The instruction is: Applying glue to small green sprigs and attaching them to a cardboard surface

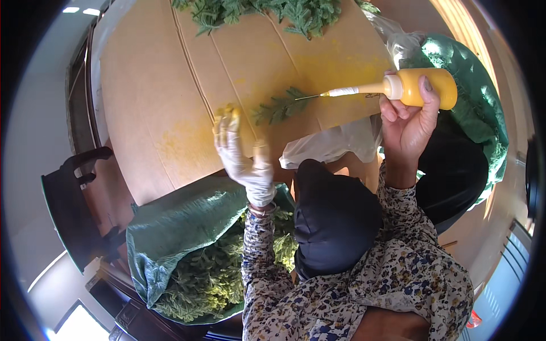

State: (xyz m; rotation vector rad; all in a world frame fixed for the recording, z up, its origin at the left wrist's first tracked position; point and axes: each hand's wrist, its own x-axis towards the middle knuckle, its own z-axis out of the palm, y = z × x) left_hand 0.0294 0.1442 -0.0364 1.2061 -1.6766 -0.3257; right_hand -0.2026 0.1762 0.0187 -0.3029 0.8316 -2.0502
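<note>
My right hand (410,120) is wrapped around a squeeze bottle (427,88) of orange-yellow liquid, tilted nearly level. Its long nozzle, wound with white tape, ends in a thin needle that points left. Under the needle tip a small green artificial pine sprig (281,108) rests on the cardboard sheet (153,91). To the left of the sprig is my left hand (243,156), in a white glove with yellow-stained fingertips. It is slightly blurred, with thumb and fingers apart and nothing visible between them.
Several green pine sprigs (267,12) are heaped at the cardboard's far edge. Yellow stains mark the sheet. A green sack (176,227) full of sprigs stands at the near left, another green sack (483,113) at the right. A clear plastic bag (333,142) hangs below the near edge; a dark chair (74,204) is at left.
</note>
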